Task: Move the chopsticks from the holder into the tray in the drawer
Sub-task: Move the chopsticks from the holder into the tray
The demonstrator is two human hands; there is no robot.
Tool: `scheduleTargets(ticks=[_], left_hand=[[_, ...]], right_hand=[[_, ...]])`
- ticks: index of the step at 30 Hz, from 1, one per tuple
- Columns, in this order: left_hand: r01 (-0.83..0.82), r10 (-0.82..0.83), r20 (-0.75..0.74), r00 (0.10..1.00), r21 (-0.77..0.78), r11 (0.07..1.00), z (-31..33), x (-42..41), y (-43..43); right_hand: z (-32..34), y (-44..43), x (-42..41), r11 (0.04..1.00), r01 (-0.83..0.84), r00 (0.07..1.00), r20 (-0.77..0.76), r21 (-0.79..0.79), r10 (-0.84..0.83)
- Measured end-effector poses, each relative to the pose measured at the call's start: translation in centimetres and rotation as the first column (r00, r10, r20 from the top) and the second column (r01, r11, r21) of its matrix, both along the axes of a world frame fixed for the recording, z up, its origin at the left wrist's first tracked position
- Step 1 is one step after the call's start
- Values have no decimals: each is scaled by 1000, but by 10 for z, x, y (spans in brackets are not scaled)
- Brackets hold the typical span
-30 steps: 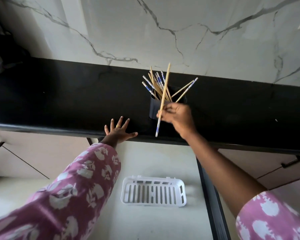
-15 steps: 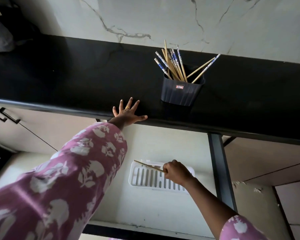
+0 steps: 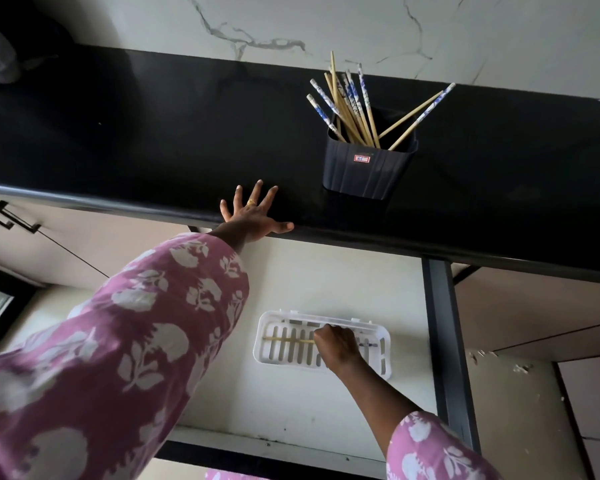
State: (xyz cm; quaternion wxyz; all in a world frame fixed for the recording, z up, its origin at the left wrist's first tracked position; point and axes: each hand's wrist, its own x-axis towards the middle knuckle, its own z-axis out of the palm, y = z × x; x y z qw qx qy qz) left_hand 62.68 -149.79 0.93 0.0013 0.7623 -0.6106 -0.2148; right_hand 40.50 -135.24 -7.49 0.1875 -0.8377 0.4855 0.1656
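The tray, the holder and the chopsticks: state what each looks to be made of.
Tray: white moulded plastic, judging by its slotted floor and rounded rim. Holder: dark matte plastic, likely, with ribbed walls and a small sticker. Chopsticks: probably bamboo or wood, with tan shafts and blue-and-white patterned upper ends.

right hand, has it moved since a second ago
Yes. The right hand went from the holder on the counter down to the white tray, laying a chopstick inside.
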Motion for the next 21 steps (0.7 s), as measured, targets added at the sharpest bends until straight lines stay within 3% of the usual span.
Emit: scheduleTargets(ticks=[16,21], left_hand=[[-25,23,22,999,77,997,19,-10,4],[-63,66,-22,998,121,991,30,-13,2]], right_hand=[[4,-1,-3,999,-13,999,-53,-35,11],[30,-9,-12,943,-174,983,6,-285,184]])
